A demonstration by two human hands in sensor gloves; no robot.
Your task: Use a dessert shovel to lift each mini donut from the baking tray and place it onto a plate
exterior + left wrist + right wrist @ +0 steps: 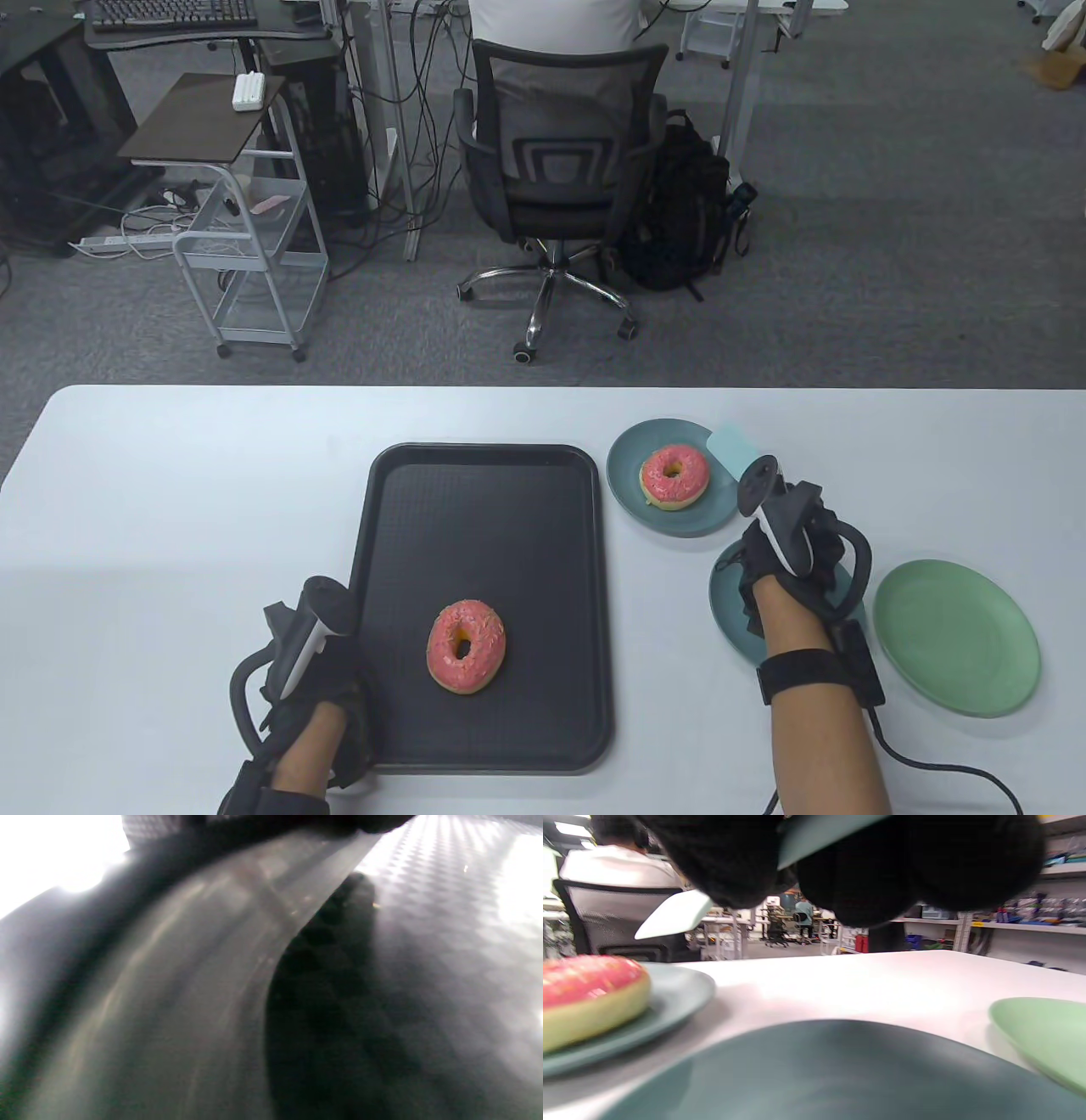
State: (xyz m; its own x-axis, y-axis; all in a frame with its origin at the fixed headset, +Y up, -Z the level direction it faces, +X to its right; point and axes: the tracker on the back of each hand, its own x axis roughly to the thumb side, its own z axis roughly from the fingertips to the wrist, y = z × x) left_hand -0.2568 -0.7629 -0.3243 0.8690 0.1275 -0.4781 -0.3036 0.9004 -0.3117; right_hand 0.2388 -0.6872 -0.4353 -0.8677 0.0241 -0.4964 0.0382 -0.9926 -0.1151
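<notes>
Tray [484, 509]: one donut [466, 646] left inside. Left hand [318, 679] steadies its left rim, fingers' grip unclear. Right hand [785, 543] grasps shovel [731, 447] right of tray, beside plated donut [674, 476].

The white surface [170, 509] holds a black tray [484, 509] on the left and three plates on the right: far [628, 492], near [730, 611], green [959, 637]

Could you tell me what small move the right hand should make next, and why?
Probably carry the dessert shovel left to the tray and slide it under the remaining donut. The right hand holds the shovel empty beside the plated donut, and two plates remain bare.
</notes>
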